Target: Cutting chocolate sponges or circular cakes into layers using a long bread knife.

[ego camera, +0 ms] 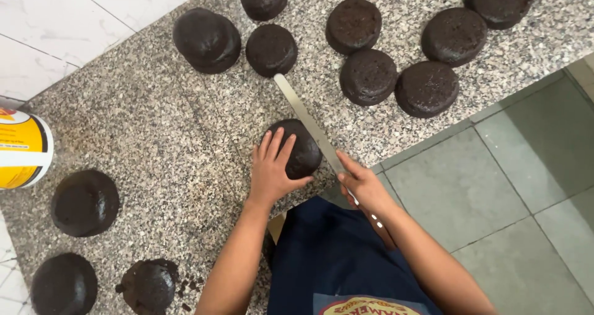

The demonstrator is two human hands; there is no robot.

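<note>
Nearest the camera, a dark blue apron (pixel 334 253) covers the person's front at the counter (pixel 161 142) edge. Left hand (pixel 272 169) lies flat on top of one dark round cake (pixel 297 146), fingers (pixel 267 146) spread apart and pressing it down; this cake sits at the near edge of the counter, just in front of the person. Right hand (pixel 365 188) has its fingers clamped around the handle of a long knife (pixel 306 120), the blade running along the cake's right side, seemingly touching it, tip near another cake. Risk, as judged: the left fingers rest close to the blade line, so a slip or an uneven stroke could cut them; the cake stands near the counter edge and a sideways push could send it to the tiled floor (pixel 513 185); heavy downward pressure could crumble it, as crumbs already lie beside a broken cake (pixel 148 285) at lower left. Count: fourteen cakes in view, several cut off by the frame; one knife; one yellow-and-white tub (pixel 21 149) at the left edge.
</note>
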